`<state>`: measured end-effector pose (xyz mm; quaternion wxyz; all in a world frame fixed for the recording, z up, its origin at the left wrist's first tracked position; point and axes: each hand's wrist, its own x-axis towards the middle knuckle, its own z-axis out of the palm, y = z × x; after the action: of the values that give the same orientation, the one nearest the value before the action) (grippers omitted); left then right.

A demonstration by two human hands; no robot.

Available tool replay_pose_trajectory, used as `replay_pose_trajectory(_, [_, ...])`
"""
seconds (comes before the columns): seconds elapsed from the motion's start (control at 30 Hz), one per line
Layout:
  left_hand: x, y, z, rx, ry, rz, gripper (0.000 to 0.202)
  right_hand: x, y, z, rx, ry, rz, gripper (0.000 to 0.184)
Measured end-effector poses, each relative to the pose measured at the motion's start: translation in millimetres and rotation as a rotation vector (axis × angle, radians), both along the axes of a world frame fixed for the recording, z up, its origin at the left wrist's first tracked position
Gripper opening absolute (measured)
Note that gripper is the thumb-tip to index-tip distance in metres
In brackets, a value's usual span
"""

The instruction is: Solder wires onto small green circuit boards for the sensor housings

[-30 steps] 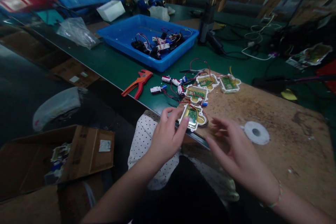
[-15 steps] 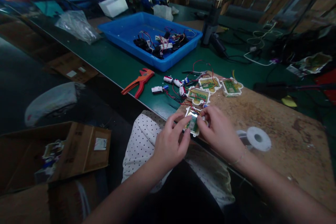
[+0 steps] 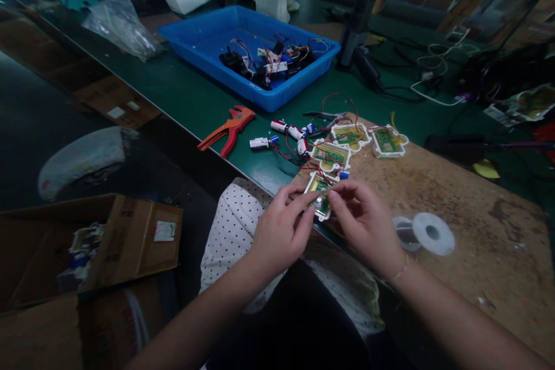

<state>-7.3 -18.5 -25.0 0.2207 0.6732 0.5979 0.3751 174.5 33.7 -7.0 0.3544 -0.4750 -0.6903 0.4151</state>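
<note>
A green circuit board in a white plastic housing (image 3: 310, 187) lies at the near edge of the wooden board, between my hands. My left hand (image 3: 281, 225) pinches its left side, with the index finger reaching over the top. My right hand (image 3: 366, 222) has thumb and index finger pressed together at the housing's right side; what they pinch is too small to make out. Just beyond lie more housed circuit boards (image 3: 332, 155), with red and black wires running to several small white-and-maroon wrapped cylinders (image 3: 296, 132). A small blue part (image 3: 344, 175) sits beside my right fingertips.
Red wire cutters (image 3: 232, 130) lie left of the cylinders, and pliers (image 3: 329, 116) behind them. A blue tray (image 3: 271, 101) holds wired parts. A heat gun (image 3: 353, 40) stands right of it. A spool (image 3: 433, 233) rests on the wooden board (image 3: 477, 231). An open carton (image 3: 147, 237) is low left.
The view has shifted slightly. My right hand's fingers have moved in over the circuit board and closed together, while my left hand stays at the housing's left side.
</note>
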Motion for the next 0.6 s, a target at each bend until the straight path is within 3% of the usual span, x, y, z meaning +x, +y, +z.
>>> replay_pose_trajectory(0.23, [3.5, 3.6, 1.6, 0.152, -0.023, 0.056, 0.026, -1.5, -0.2, 3.9, 0.253, -0.137, 0.048, 0.009])
replay_pose_trajectory(0.47, [8.2, 16.3, 13.7, 0.214, -0.043, -0.005, 0.012, -3.7, -3.4, 5.1, 0.301, -0.133, 0.035, 0.008])
replay_pose_trajectory(0.6, [7.9, 27.5, 10.9, 0.261, 0.051, -0.052, 0.013, -4.2, -2.0, 8.4, 0.280, -0.131, 0.033, 0.009])
